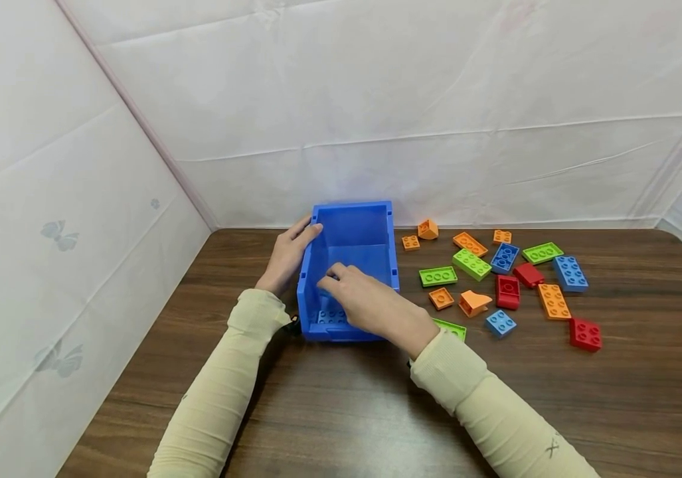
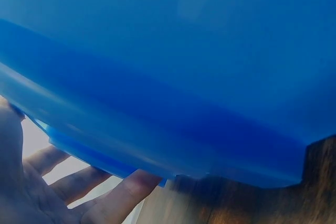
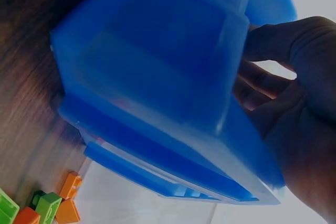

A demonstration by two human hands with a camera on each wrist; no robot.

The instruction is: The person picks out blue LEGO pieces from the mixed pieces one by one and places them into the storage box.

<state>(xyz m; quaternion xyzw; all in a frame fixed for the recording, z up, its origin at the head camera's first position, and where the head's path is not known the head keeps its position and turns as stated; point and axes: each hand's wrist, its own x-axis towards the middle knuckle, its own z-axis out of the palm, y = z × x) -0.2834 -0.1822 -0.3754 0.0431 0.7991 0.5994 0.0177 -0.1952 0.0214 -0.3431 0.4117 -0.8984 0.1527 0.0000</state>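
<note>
A blue plastic bin [image 1: 354,224] stands on the table, its open top facing up. My left hand [image 1: 287,257] grips its left wall, the thumb over the rim and the fingers outside. In the left wrist view those fingers [image 2: 118,198] lie along the bin's outer side. Inside the bin, my right hand [image 1: 370,302] has bent fingers and pinches what looks like a blue brick, mostly covered by the fingers. Below it, a blue studded brick [image 1: 331,317] lies on the bin floor near the front wall. The bin wall hides the right fingertips in the right wrist view.
Right of the bin, loose toy bricks are scattered, among them a lime green brick [image 1: 471,264], a light blue brick [image 1: 501,323], an orange brick [image 1: 554,302] and a red brick [image 1: 586,334]. A white sheet [image 1: 412,119] hangs along the brown table's [image 1: 329,411] back edge.
</note>
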